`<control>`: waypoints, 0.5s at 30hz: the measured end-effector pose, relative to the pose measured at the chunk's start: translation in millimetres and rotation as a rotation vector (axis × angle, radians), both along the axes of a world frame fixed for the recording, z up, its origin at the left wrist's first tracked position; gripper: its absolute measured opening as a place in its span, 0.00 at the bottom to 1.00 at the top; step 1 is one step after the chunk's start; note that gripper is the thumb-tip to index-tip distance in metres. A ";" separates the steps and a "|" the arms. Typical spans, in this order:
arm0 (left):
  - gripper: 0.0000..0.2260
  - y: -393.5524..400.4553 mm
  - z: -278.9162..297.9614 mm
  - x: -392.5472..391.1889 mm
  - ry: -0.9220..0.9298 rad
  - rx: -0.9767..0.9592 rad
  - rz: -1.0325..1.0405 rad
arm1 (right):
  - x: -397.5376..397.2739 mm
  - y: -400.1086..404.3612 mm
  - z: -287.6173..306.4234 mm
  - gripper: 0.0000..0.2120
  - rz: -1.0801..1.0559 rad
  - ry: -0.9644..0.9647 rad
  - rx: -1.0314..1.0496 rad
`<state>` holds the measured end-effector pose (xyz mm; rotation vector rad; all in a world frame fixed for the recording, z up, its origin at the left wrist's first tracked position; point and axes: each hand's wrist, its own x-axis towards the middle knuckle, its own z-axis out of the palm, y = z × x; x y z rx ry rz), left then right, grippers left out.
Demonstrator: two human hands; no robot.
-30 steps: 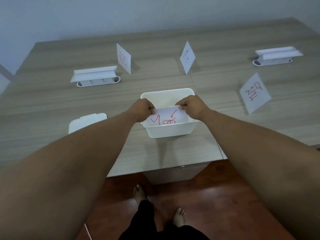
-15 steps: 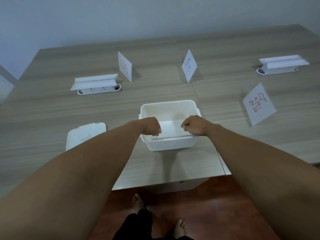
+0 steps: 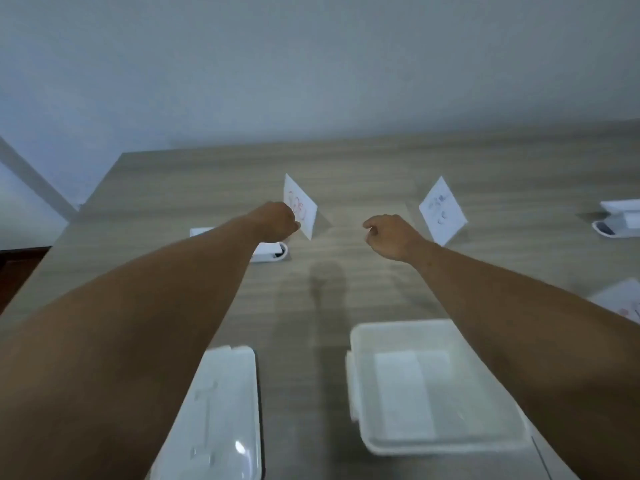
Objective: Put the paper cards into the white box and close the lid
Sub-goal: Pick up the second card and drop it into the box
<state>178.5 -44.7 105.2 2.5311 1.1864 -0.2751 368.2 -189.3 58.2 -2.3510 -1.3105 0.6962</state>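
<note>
Reaching across the table, I have both arms stretched toward the standing cards. My left hand sits curled at the near edge of the red-marked card (whether it is already pinched, I cannot tell through the blur). My right hand hangs loosely curled and empty, between the two cards and short of the other card. Next, I judge, comes a firm pinch and a carry back. The white box waits open near me, its lid beside it.

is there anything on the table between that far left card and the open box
Nothing visible: bare table lies between the card with red writing, at the left hand, and the open white box. The lid sits left of the box.
</note>
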 end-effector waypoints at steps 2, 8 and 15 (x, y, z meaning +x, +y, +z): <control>0.21 45.6 -11.4 1.1 0.003 -0.006 0.013 | -1.4 50.0 -10.1 0.23 -0.007 0.015 -0.026; 0.24 152.6 -73.0 4.0 0.014 -0.038 0.037 | -15.4 177.0 -75.3 0.24 -0.203 0.126 0.062; 0.27 187.6 -117.3 15.2 0.022 -0.090 0.031 | -17.4 232.0 -123.2 0.07 -0.283 0.175 0.104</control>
